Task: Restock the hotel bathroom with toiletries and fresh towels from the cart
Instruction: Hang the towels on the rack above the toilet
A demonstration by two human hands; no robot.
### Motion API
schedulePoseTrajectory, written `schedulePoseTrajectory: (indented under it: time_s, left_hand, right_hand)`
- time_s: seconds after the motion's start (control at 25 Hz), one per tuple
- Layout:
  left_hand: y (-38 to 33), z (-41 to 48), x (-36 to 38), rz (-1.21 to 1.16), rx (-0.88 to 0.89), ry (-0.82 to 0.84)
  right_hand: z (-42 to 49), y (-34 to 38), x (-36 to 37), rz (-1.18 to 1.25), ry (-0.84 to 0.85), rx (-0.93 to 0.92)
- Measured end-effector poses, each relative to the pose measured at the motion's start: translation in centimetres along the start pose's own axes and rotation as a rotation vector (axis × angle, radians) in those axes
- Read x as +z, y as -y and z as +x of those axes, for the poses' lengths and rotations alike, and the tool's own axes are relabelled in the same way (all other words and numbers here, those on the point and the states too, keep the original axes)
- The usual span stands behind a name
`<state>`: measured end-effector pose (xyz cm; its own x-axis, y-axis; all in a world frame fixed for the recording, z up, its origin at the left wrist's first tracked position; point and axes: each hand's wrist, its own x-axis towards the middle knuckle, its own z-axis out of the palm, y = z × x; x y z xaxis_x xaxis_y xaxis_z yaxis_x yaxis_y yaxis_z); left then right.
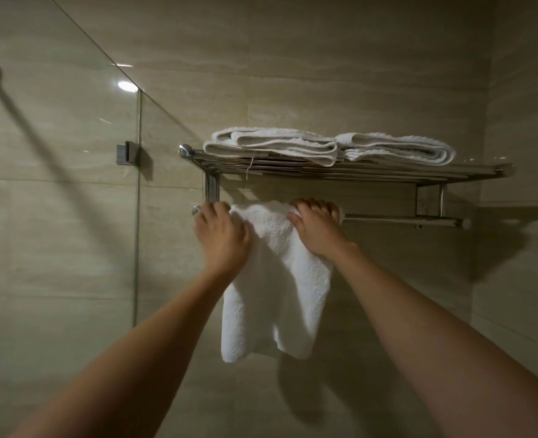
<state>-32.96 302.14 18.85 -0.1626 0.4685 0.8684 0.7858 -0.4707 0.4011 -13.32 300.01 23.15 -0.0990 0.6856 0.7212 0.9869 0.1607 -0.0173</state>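
Arms stretched upward, left hand (221,235) and right hand (316,229) level, fingers (316,206) curled over the towel bar (403,220), both gripped the white hand towel (277,295), draped below the fingers

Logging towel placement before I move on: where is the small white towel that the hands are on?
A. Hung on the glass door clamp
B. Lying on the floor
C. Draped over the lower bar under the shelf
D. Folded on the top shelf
C: the hand towel hangs down from the lower bar, with the left hand and right hand gripping its top edge; the folded towels on the top shelf are separate.
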Motion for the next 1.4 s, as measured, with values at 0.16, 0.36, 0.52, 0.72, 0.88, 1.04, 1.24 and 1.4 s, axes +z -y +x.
schedulePoseTrajectory:
  time_s: [0.16,0.36,0.52,0.72,0.88,1.04,1.24,1.4]
  left_hand:
    - [-0.5,-0.9,-0.2,-0.504,-0.412,0.354]
    - [-2.8,-0.4,-2.0,-0.709,-0.302,0.317]
    - [-5.7,-0.8,-3.1,-0.912,-0.264,0.351]
    - [-7.4,-0.9,-3.8,-1.151,-0.457,0.522]
    - [-7.2,-1.0,-3.8,-1.140,-0.474,0.494]
    - [-6.4,-2.0,-2.9,-1.023,-0.572,0.577]
    - [-6.2,-2.8,-2.4,-1.275,-0.689,0.825]
    - [-6.8,-2.2,-2.6,-1.470,-0.733,0.761]
  right_hand:
    - [-0.4,0.8,-0.4,0.018,0.022,0.030]
    - [-1.2,2.8,-1.3,0.055,-0.161,0.012]
    - [-0.7,5.1,-3.3,0.718,-0.023,0.194]
    - [-1.2,4.5,-5.7,0.827,0.120,0.343]
    - [-1.6,3.7,-6.5,0.779,0.038,0.307]
    - [-2.9,3.8,-7.4,0.980,0.033,0.311]
    - [-2.8,3.7,-7.8,1.395,0.205,0.267]
    - [-1.8,3.1,-6.8,1.328,-0.005,0.395]
